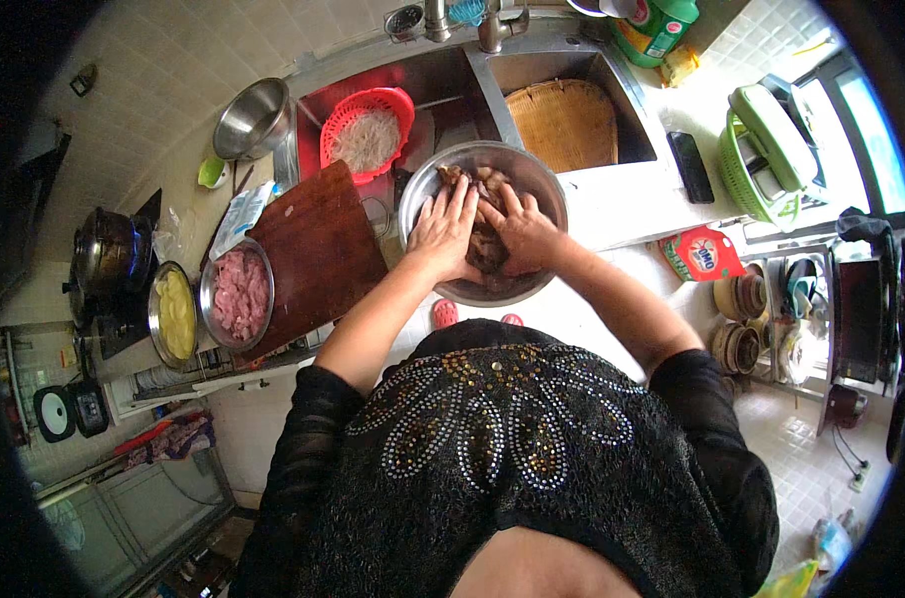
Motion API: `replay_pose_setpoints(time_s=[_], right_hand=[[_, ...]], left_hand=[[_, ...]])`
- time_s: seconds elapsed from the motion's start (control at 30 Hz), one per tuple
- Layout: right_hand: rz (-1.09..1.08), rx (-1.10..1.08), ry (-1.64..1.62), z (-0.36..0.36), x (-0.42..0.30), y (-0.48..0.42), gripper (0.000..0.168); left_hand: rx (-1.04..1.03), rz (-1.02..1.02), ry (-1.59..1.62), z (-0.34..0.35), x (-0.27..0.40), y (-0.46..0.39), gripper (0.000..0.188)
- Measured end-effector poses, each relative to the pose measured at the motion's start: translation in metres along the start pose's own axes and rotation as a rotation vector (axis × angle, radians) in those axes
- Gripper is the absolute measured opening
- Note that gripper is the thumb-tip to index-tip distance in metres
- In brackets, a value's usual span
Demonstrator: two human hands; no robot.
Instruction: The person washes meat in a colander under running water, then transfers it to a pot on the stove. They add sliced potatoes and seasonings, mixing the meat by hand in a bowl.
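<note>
A large stainless steel bowl (555, 196) stands at the near edge of the sink, with dark brown, wet-looking pieces of food (486, 247), perhaps soaked mushrooms or meat, inside. Both hands reach into it. My left hand (445, 232) lies over the pieces on the left side, fingers pointing away from me. On the right side my right hand (525, 233) presses among the pieces with its fingers spread. The fingertips of both hands come close together near the bowl's middle. Whether either hand grips a piece cannot be told.
Left of the bowl lies a wooden cutting board (321, 254), beside bowls of pink raw meat (239, 295) and a yellow food (176, 318). A red colander (401, 112) and a woven bamboo tray (564, 123) sit in the sinks. A phone (690, 167) and green basket (743, 172) are at right; a pot (105, 254) stands over a blue flame.
</note>
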State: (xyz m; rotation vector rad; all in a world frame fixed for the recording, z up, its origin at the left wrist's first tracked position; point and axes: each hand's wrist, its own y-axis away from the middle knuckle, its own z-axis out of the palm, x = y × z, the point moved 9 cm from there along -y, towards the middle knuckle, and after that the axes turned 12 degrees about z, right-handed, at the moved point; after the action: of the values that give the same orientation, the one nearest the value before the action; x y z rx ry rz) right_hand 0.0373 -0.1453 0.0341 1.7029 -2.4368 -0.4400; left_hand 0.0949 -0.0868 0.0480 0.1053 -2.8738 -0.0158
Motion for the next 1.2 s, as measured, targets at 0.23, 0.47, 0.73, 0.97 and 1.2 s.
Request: replay_pose_setpoints(time_s=[0.23, 0.47, 0.73, 0.97, 1.2], right_hand=[[0.283, 0.176, -0.166, 0.004, 0.031, -0.013, 0.047], [0.225, 0.262, -0.678, -0.036, 0.061, -0.012, 0.049], [-0.017, -0.209, -0.341, -0.039, 0.025, 0.023, 0.097], [0.161, 0.369, 0.139, 0.032, 0.001, -0.003, 0.053], [0.348, 0.238, -0.344, -0.002, 0.043, -0.032, 0.026]], left_hand=[[-0.015, -0.204, 0.127, 0.03, -0.013, -0.022, 0.071], [0.412, -0.171, 0.234, -0.005, -0.042, -0.021, 0.033], [-0.102, -0.136, 0.262, -0.016, -0.002, 0.019, 0.107], [-0.172, -0.122, 0.018, 0.057, -0.005, -0.013, 0.065], [-0.033, -0.251, 0.126, 0.027, -0.026, -0.027, 0.031]])
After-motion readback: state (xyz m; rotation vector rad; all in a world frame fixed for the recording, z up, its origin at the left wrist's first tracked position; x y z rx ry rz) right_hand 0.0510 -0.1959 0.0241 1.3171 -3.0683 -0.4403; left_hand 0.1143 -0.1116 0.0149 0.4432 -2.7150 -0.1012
